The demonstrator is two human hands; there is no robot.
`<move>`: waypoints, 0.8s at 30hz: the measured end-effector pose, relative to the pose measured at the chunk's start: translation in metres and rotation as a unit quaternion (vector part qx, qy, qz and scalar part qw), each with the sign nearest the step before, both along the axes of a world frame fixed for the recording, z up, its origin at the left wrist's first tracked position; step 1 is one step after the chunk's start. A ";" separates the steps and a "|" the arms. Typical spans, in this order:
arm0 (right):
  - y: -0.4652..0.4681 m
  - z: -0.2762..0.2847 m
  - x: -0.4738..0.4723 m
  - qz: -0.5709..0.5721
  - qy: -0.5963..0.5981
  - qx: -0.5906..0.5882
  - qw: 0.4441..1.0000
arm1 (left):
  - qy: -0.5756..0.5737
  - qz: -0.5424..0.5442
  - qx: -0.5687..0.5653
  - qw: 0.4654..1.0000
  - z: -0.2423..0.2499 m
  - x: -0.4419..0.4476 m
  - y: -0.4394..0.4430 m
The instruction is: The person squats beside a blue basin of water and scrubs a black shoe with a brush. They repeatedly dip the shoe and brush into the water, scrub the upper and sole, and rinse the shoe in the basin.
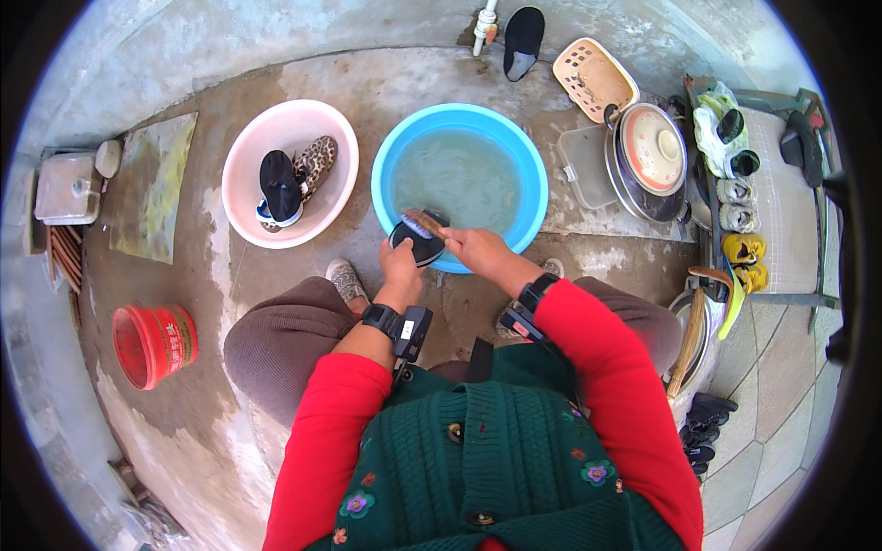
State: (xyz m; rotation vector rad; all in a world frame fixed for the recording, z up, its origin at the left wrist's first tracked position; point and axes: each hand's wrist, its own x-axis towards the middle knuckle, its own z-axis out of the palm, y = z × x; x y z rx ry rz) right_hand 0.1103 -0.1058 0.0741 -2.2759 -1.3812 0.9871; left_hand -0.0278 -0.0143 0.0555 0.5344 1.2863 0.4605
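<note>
My left hand (401, 266) grips a black shoe (428, 253) over the near rim of a blue plastic basin (535, 158). Cloudy water (458, 172) stands in that basin. In my right hand (482, 256) is the handle of a wooden scrub brush (422, 223). Its pale bristles are against or just above the shoe; I cannot tell which. Left of the blue basin sits a pink basin (238, 172), holding a black shoe (281, 184) on top of leopard-print footwear (317, 164) and a shoe with blue and white trim.
A red bucket (153, 348) stands at the left. A lone black shoe (522, 43) leans on the back wall beside a beige plastic basket (596, 79). At the right are a lidded pot (651, 150), a clear plastic box (582, 165) and a rack (785, 227) bearing several shoes.
</note>
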 end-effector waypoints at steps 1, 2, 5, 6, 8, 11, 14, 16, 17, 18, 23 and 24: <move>0.006 -0.011 0.002 -0.007 -0.014 -0.018 1.000 | 0.010 0.006 -0.002 1.000 0.002 -0.001 0.001; 0.012 -0.022 0.004 -0.001 -0.033 -0.027 0.999 | 0.018 -0.009 0.001 1.000 0.004 -0.001 0.002; 0.025 -0.050 0.021 0.016 -0.102 -0.037 0.994 | 0.011 0.011 -0.013 1.000 0.007 0.001 0.005; 0.028 -0.058 0.025 0.017 -0.129 -0.045 0.990 | 0.009 -0.008 -0.022 1.000 0.007 0.001 0.009; 0.026 -0.072 0.037 0.008 -0.166 -0.059 0.984 | -0.022 0.017 -0.022 0.999 0.007 0.004 0.007; 0.013 -0.087 0.053 -0.037 -0.192 -0.062 0.979 | -0.023 0.040 -0.014 0.999 0.005 0.008 0.009; 0.014 -0.098 0.062 -0.124 -0.100 -0.091 0.983 | -0.033 0.054 -0.016 0.998 0.006 0.011 0.009; 0.023 -0.092 0.066 -0.134 -0.055 -0.110 0.983 | -0.044 0.057 -0.022 0.997 0.006 0.013 0.010; 0.027 -0.082 0.069 -0.155 0.040 -0.108 0.981 | -0.059 0.058 -0.025 0.996 0.007 0.013 0.009; 0.028 -0.066 0.074 -0.189 0.131 -0.137 0.964 | -0.062 0.039 -0.025 0.997 0.007 0.013 0.009; 0.011 0.033 0.050 -0.177 0.250 -0.106 0.946 | -0.099 0.035 -0.016 0.994 0.007 0.014 0.006; 0.005 0.049 0.042 -0.159 0.250 -0.096 0.950 | -0.113 0.029 -0.027 0.993 0.006 0.015 0.008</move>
